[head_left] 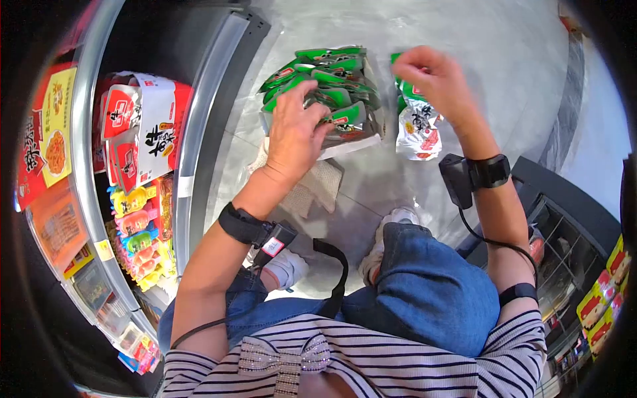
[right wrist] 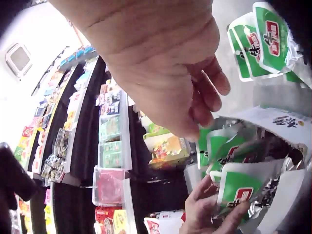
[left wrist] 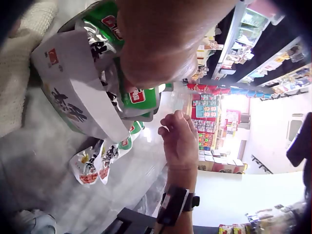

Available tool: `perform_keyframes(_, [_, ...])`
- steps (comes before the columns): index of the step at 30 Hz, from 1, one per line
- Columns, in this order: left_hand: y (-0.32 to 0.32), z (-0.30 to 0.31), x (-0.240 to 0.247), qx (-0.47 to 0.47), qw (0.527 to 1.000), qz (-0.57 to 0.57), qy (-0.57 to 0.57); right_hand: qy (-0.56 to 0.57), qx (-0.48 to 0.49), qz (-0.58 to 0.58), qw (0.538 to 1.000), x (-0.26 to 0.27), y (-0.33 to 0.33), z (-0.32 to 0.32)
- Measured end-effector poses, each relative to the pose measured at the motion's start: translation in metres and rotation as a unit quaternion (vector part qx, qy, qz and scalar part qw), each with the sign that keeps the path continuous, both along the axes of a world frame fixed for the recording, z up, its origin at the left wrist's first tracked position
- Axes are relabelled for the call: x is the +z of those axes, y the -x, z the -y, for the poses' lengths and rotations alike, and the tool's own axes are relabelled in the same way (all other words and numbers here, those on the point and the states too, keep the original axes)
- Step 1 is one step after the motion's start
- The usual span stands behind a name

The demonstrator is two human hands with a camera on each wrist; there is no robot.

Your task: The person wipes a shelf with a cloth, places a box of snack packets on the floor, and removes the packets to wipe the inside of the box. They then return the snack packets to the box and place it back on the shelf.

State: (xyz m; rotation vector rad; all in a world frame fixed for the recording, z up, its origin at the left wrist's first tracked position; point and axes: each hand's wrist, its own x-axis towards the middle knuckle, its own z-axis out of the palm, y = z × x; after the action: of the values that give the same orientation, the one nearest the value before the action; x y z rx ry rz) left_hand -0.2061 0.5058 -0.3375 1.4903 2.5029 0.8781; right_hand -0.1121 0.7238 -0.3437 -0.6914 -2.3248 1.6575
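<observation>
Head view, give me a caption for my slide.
Left hand on green packets in an open white box; right hand hovering near loose packets on a grey floor.

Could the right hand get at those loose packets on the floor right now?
Probably yes: the right hand hovers close to the loose packets and appears to hold nothing, while the box stands to one side, apparently leaving the way free.
</observation>
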Motion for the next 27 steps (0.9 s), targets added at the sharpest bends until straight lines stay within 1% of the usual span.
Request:
perform_keyframes(2, [0.001, -0.005, 0.005, -0.034, 0.998, -0.042, 0.011, 0.041, 0.127, 0.038, 0.99, 0.015, 0.001, 0.008])
perform_keyframes(5, [0.001, -0.008, 0.003, -0.059, 0.997, -0.048, 0.016, 0.044, 0.164, 0.082, 0.982, 0.019, 0.0, 0.021])
perform_keyframes(8, [-0.002, -0.007, 0.001, -0.089, 0.995, 0.002, 0.048, 0.067, 0.178, 0.097, 0.977, 0.018, -0.005, 0.027])
perform_keyframes(11, [0.005, -0.009, -0.002, -0.078, 0.994, 0.082, 0.01, 0.096, 0.184, 0.066, 0.976, 0.013, -0.01, 0.031])
perform_keyframes(14, [0.021, -0.018, 0.006, -0.031, 0.967, 0.253, 0.015, 0.074, 0.19, 0.034, 0.978, 0.009, -0.01, 0.031])
perform_keyframes(15, [0.026, -0.02, 0.012, -0.048, 0.969, 0.244, 0.004, 0.074, 0.194, 0.031, 0.978, 0.012, -0.009, 0.031])
perform_keyframes(20, [0.038, -0.025, 0.05, -0.075, 0.938, 0.337, 0.002, 0.056, 0.197, -0.008, 0.979, 0.033, -0.009, 0.036])
perform_keyframes(22, [0.039, -0.028, 0.069, -0.08, 0.93, 0.357, -0.015, 0.059, 0.185, -0.031, 0.98, 0.027, -0.006, 0.037])
perform_keyframes(23, [0.042, -0.031, 0.073, -0.09, 0.935, 0.342, -0.015, 0.059, 0.179, -0.042, 0.981, 0.025, -0.004, 0.037])
perform_keyframes(26, [0.047, -0.042, 0.088, -0.09, 0.936, 0.339, -0.036, 0.136, 0.128, 0.015, 0.982, 0.027, 0.0, 0.038])
perform_keyframes(27, [0.046, -0.047, 0.093, -0.093, 0.935, 0.337, -0.053, 0.197, 0.107, -0.001, 0.975, 0.034, 0.001, 0.041])
